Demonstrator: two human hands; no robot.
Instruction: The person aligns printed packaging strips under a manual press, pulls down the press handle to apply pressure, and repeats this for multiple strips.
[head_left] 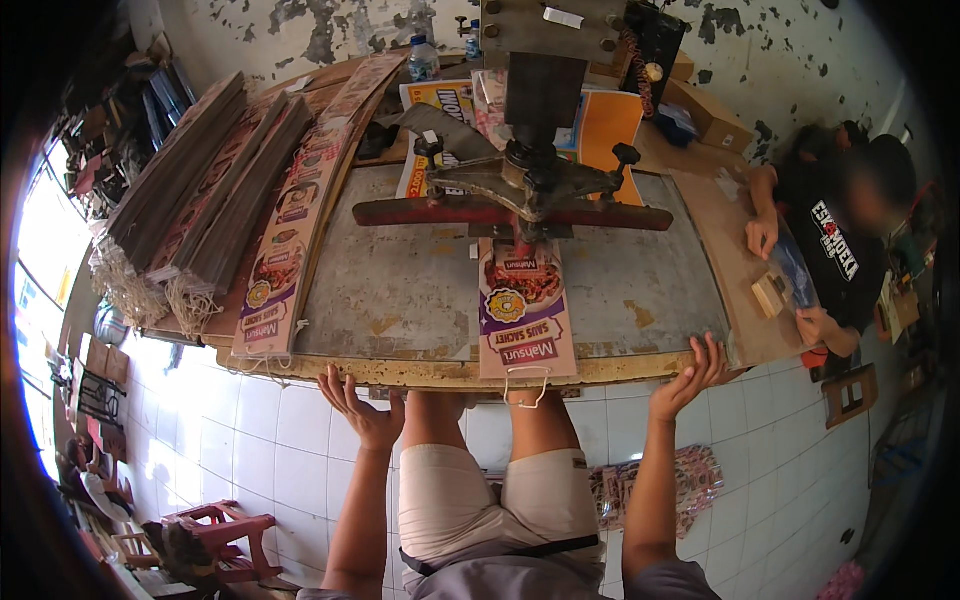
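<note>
A printed strip of sauce sachets [523,330] lies on the grey metal plate [400,290], its near end at the table's front edge. A white string loop [530,388] hangs from that end. Over the strip's far part stands a press head [525,180] with a dark red crossbar; it hides what lies beneath. My left hand [364,412] is at the wooden front edge, palm up, fingers apart and holding nothing. At the edge's right end my right hand [690,380] is also open, its fingers raised beside the plate's corner.
Stacked bundles of strips [190,190] with strings and a long sachet strip [275,270] lie to the left. At the right a co-worker [830,240] handles something by a small wooden block [769,296]. Bottles [423,60] and a cardboard box [710,115] stand at the back.
</note>
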